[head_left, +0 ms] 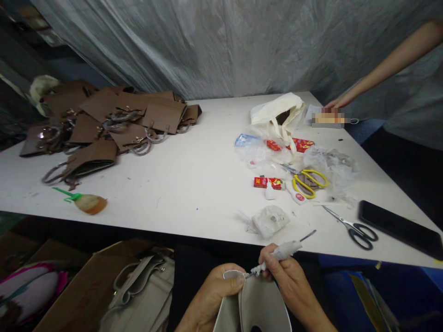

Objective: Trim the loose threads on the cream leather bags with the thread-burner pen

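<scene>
Head view had both of the person's hands low, toward 6 o'clock, just off the near edge of the white table [180, 193]. I saw the left hand [221, 285] pinched around the upper rim of a pale grey bag piece [266, 306], thumb on top, with the rest of the piece hanging below it. The right hand [285, 273] was curled about a slim tool [288, 250], its handle wrapped in something whitish, with bare metal poking out at both ends. One metal end met the rim right beside the left thumb; whether it went through the material I couldn't tell.

Reckoning from the hands, a crumpled plastic packet [272, 221] sat near at 12 o'clock, a red box [268, 182] behind it and a cream cloth bag [277, 113] farther out. Yellow-handled scissors [297, 172] lay at 1 o'clock, black-handled scissors [351, 226] at 2, and a dark phone [399, 229] just past those. Brown bags [128, 115] were heaped at 11, a green-spouted bottle [90, 204] at 10, and pale bags [143, 290] at 9, below table height. Far off at 1 o'clock, another person's hand [335, 102] touched a blurred-out object [328, 121].
</scene>
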Action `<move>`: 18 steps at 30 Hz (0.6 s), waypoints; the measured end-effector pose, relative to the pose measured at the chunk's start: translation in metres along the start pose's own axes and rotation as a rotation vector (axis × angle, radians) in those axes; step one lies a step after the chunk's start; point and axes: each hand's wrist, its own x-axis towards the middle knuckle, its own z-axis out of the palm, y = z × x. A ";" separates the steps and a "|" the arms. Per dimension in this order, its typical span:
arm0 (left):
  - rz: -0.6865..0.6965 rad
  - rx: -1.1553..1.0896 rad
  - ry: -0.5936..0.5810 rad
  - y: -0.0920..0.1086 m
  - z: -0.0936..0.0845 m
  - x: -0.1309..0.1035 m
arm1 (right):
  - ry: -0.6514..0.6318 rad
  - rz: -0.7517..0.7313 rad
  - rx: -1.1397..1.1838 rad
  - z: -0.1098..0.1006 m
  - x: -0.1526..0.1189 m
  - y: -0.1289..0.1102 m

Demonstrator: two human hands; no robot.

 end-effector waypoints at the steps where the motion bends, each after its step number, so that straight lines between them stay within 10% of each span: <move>1: 0.023 0.004 0.007 -0.001 0.001 0.000 | -0.004 -0.009 -0.015 0.000 0.000 0.000; 12: 0.075 -0.021 0.047 -0.006 0.003 0.001 | -0.011 -0.209 -0.214 0.002 -0.002 -0.002; 18: 0.064 -0.044 -0.025 -0.009 -0.005 0.000 | -0.336 -0.637 -0.483 -0.017 -0.017 -0.015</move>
